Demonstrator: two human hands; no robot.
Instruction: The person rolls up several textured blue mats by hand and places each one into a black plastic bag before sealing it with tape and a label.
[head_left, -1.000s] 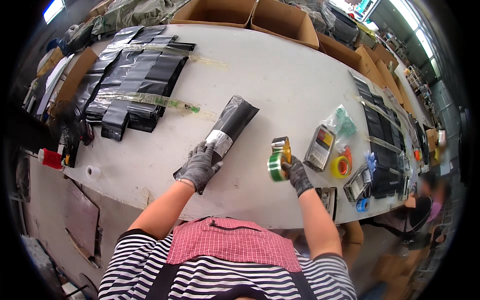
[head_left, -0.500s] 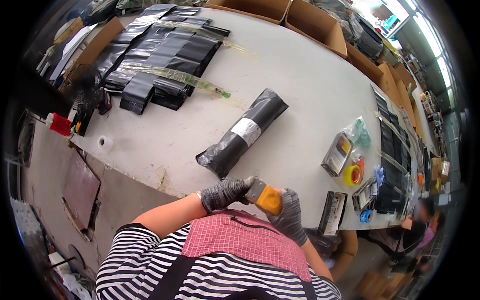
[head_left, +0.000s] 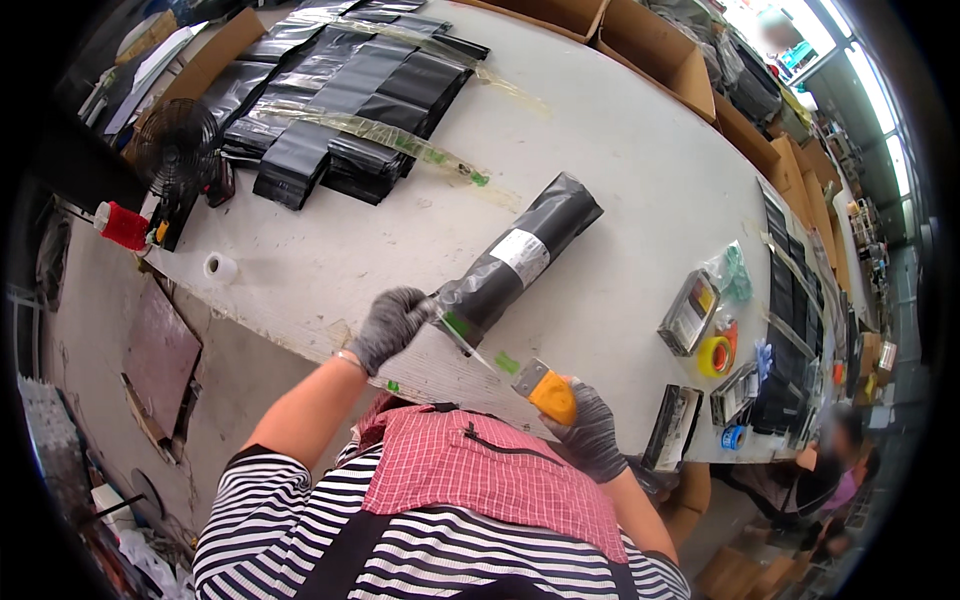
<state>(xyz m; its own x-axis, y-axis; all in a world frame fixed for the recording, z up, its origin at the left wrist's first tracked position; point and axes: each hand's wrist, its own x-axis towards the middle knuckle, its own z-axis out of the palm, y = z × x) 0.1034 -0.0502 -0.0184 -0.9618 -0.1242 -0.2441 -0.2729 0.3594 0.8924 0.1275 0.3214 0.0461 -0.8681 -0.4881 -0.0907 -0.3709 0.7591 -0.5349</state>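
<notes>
My right hand (head_left: 592, 436), in a grey glove, grips a yellow tape dispenser (head_left: 552, 396) with a metal cutting edge. A clear tape strip (head_left: 507, 361) with green patches stretches from it to my left hand (head_left: 390, 328), also gloved in grey. That hand's fingers are closed on the strip's free end, close to the near end of a black plastic-wrapped roll (head_left: 562, 218). The roll lies slantwise on the white table and bears a white label (head_left: 520, 256). Part of the strip passes in front of the roll's near end.
Flat black plastic bags (head_left: 350, 110) lie stacked at the far left, strapped with tape. A small fan (head_left: 180, 145) stands beside them. To the right are a clear-lidded box (head_left: 690, 312) and a yellow tape roll (head_left: 714, 356). Cardboard boxes (head_left: 655, 60) line the far edge.
My left hand has moved left and away from the dispenser, drawing out tape toward the black roll. My right hand has shifted slightly right and down with the dispenser.
</notes>
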